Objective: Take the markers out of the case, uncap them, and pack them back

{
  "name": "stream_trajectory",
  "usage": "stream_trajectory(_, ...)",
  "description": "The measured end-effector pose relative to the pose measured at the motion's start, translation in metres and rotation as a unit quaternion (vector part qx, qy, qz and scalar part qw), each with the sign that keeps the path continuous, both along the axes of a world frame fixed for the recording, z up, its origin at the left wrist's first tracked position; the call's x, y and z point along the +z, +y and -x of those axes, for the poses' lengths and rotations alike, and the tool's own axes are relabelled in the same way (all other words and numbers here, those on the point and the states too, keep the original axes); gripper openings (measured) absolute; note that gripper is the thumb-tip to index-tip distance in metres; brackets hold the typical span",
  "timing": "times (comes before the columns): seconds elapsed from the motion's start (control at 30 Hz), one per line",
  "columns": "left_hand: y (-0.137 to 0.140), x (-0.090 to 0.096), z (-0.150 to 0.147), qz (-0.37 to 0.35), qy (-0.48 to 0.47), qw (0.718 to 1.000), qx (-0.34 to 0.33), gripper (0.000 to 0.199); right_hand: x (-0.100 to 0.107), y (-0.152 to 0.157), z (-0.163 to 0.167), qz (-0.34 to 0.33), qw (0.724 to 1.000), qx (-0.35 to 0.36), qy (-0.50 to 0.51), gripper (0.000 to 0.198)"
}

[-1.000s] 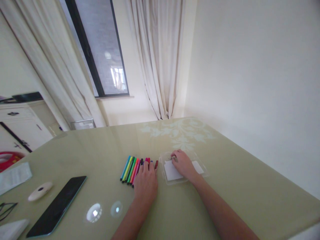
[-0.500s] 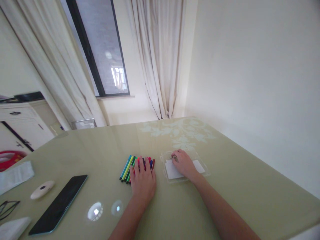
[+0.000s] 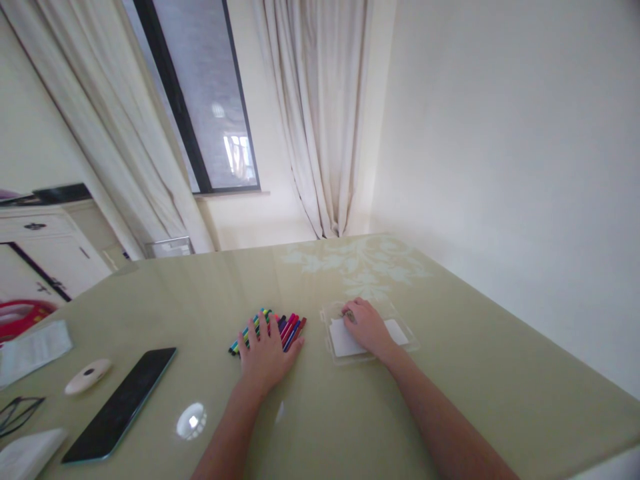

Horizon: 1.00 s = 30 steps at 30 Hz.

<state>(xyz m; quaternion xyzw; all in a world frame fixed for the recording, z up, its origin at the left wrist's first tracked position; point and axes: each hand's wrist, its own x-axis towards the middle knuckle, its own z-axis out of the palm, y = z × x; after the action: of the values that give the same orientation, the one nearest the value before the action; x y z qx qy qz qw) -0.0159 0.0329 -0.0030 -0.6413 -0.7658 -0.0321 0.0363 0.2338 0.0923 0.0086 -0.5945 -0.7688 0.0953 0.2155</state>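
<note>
My left hand (image 3: 265, 357) lies palm down with fingers spread over a row of coloured marker pens (image 3: 291, 328). Several pens show past its fingertips and on both sides, and the palm hides some of the rest. To the right is a clear, shallow plastic case (image 3: 345, 361) with a white card or sheet of paper (image 3: 343, 340) in it. My right hand (image 3: 369, 327) rests on the case, its fingers curled around a small brownish object (image 3: 351, 313), too small and covered to name.
On the left of the greenish table lie a dark phone or tablet (image 3: 125, 403), a white oval item (image 3: 89, 377), glasses (image 3: 19, 415), a pale cloth (image 3: 35, 353) and a white object (image 3: 33, 457). A wall (image 3: 500, 167) runs along the right side.
My left hand has slid left across the marker pens and spread wider. The pens at its left have tilted over, and more show on its right. My right hand stays put.
</note>
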Motion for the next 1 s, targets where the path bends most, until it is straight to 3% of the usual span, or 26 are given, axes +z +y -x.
stream_trajectory(0.13,0.000,0.005,-0.002,-0.010,-0.018,1.000,0.000,0.089,0.004,-0.002,0.001,0.004,1.000,-0.001,-0.005,0.021)
stream_trajectory(0.4,0.017,0.008,-0.043,-0.088,-0.013,0.990,0.112,0.078,0.007,-0.006,0.003,0.001,1.000,-0.001,-0.025,0.021)
stream_trajectory(0.67,0.034,0.005,-0.020,-0.080,-0.001,0.984,0.162,0.090,0.007,-0.006,0.003,0.007,1.000,0.003,-0.019,0.022)
stream_trajectory(0.8,0.033,0.005,-0.001,-0.057,0.012,0.992,0.114,0.091,0.006,-0.006,0.003,0.008,1.000,-0.003,-0.020,0.021)
stream_trajectory(1.0,0.028,0.004,0.031,-0.031,0.032,0.999,-0.023,0.084,0.003,-0.002,0.002,0.006,1.000,-0.002,-0.026,0.021)
